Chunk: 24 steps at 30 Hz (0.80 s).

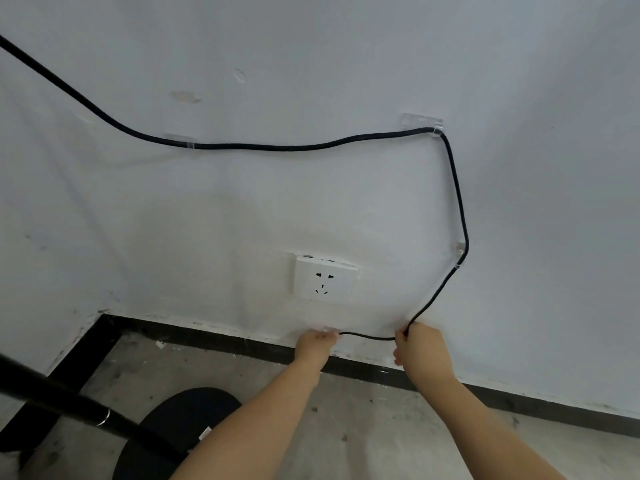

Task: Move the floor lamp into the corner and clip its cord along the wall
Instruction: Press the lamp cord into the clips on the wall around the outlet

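Note:
The black cord runs along the white wall from the upper left, through a clear clip, a second clip and a third clip, then down to my hands. My right hand is shut on the cord just above the skirting. My left hand pinches the cord's end against the wall at another clear clip. The floor lamp's black pole and round base stand at the lower left, near the corner.
A white wall socket sits just above my hands. A black skirting strip lines the foot of both walls, meeting at the corner on the left. The floor is bare grey concrete with stains.

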### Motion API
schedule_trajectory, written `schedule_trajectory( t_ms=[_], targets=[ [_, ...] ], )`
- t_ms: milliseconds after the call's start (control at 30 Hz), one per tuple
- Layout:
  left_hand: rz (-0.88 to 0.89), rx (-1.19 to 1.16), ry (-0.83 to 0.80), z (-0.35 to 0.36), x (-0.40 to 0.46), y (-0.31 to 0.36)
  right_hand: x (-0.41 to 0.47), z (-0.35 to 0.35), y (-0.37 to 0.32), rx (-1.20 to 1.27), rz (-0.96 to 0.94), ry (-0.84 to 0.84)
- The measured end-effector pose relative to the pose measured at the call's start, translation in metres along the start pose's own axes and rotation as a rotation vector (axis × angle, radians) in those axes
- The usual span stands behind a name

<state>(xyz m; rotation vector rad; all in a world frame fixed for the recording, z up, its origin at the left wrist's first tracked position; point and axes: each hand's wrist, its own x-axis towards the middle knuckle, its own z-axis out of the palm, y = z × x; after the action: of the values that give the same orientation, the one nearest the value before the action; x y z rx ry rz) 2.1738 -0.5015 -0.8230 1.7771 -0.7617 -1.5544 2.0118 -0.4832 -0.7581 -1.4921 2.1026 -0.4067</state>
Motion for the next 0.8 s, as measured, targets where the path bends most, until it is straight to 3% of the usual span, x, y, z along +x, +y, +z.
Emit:
schedule_trajectory(
  t_ms=[200, 333, 567, 667, 733, 800],
  targets=[
    [-0.001, -0.1, 0.082, 0.002, -0.009, 0.001, -0.001, -0.003, 0.003, 0.029, 0.048, 0.007],
    [0.108, 0.081, 0.095, -0.007, -0.019, 0.008, 0.0, 0.001, 0.007, 0.058, 0.073, 0.001],
    [0.302, 0.304, 0.19, -0.044, -0.039, 0.018, -0.01, -0.01, 0.007, 0.407, 0.162, -0.056],
    [0.478, 0.358, 0.269, -0.055, -0.054, 0.022, -0.021, -0.036, 0.001, 0.417, 0.197, -0.182],
    [0.67, 0.44, 0.367, -0.061, -0.066, 0.026, -0.031, -0.068, -0.005, 0.275, 0.215, -0.316],
    [0.893, 0.546, 0.43, -0.062, -0.077, 0.033, -0.047, -0.115, -0.021, 0.071, 0.117, -0.35]
  ],
)
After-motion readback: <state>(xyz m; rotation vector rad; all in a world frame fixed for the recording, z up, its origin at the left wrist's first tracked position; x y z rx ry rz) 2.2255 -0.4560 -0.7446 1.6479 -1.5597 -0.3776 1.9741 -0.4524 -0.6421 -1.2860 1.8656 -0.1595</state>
